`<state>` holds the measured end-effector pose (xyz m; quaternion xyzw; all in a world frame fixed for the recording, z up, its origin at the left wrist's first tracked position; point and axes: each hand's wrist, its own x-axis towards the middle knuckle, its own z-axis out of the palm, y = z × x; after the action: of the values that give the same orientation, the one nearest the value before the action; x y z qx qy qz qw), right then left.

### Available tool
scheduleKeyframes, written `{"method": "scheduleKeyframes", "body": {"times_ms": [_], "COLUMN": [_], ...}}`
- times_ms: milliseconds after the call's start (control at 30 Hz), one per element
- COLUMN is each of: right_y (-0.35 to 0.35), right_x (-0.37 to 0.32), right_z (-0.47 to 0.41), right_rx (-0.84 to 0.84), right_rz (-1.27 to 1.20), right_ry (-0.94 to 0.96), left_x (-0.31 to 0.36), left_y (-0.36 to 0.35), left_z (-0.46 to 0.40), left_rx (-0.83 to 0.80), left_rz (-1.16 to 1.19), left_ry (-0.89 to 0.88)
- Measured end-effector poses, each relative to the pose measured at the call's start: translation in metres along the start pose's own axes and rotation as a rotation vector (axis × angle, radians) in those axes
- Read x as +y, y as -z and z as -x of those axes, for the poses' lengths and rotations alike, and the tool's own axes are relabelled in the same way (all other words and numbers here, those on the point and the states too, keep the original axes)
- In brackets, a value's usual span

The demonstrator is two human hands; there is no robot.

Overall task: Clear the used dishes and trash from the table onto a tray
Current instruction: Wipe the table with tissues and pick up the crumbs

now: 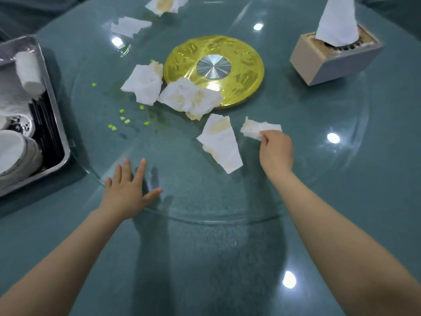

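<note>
Napkin [259, 130], crumpled, lies right of frame centre, pinched by the right hand [276, 152]; left hand [127, 190] rests flat, fingers spread. Trash collection under way; next move calls for carrying it to the tray [60, 133], left edge.

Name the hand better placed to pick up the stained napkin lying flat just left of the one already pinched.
Left. The right hand already pinches a crumpled napkin, so it is occupied. The left hand rests open on the glass turntable, holding nothing, with the flat stained napkin probably within its reach.
</note>
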<state>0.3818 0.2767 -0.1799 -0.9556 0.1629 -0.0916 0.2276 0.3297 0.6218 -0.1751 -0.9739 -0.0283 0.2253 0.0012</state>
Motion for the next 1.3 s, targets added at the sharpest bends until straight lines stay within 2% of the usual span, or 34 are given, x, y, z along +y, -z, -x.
{"method": "scheduleKeyframes", "body": {"times_ms": [67, 133, 200, 233, 300, 400, 467, 633, 700, 800, 867, 933, 1067, 1167, 1233, 1300], "right_y": [-0.003, -0.008, -0.017, -0.021, -0.019, -0.008, -0.001, -0.006, -0.019, -0.042, -0.053, -0.055, -0.045, -0.040, -0.042, -0.049], "right_x": [-0.015, -0.033, -0.043, -0.042, -0.034, -0.024, -0.026, -0.057, -0.074, -0.089, -0.088, -0.086, -0.100, -0.130, -0.153, -0.173], "right_z": [0.003, 0.010, 0.017, 0.019, 0.015, 0.002, -0.007, -0.032, -0.053, -0.083, -0.093, -0.099, -0.108, -0.101, -0.093, -0.089], "right_rx": [0.018, -0.104, -0.313, -0.364, -0.306, -0.159, -0.068, 0.022, -0.014, -0.275, -0.358, -0.302, -0.172, -0.042, -0.066, -0.184], "right_rz": [-0.160, -0.207, -0.050, 0.057, 0.111, -0.086, -0.182, -0.258, -0.203, 0.095, 0.242, 0.270, -0.019, -0.115, -0.090, -0.021], "right_ry": [0.078, 0.162, 0.197, 0.218, 0.229, 0.092, 0.068, 0.266, 0.298, 0.296, 0.310, 0.366, 0.320, 0.381, 0.420, 0.425], "left_x": [0.004, 0.013, 0.022, 0.026, 0.031, 0.038, 0.037, 0.030, 0.026, 0.014, 0.003, -0.009, -0.024, -0.022, -0.018, -0.014], "left_y": [-0.001, -0.003, -0.004, -0.004, 0.000, 0.011, 0.020, 0.034, 0.035, 0.033, 0.033, 0.032, 0.021, 0.017, 0.019, 0.021], "left_z": [0.003, 0.008, 0.014, 0.016, 0.021, 0.024, 0.020, 0.003, -0.004, -0.014, -0.021, -0.027, -0.028, -0.025, -0.020, -0.013], "left_rx": [0.013, 0.044, 0.068, 0.073, 0.081, 0.188, 0.277, 0.382, 0.442, 0.494, 0.486, 0.444, 0.353, 0.409, 0.466, 0.528], "left_rz": [-0.032, -0.021, -0.050, -0.077, -0.109, -0.060, 0.021, 0.261, 0.317, 0.358, 0.360, 0.331, 0.262, 0.203, 0.155, 0.121], "left_ry": [-0.010, -0.007, -0.017, -0.027, -0.049, -0.090, -0.144, -0.191, -0.177, -0.146, -0.091, -0.031, 0.054, 0.043, -0.002, -0.028]}}
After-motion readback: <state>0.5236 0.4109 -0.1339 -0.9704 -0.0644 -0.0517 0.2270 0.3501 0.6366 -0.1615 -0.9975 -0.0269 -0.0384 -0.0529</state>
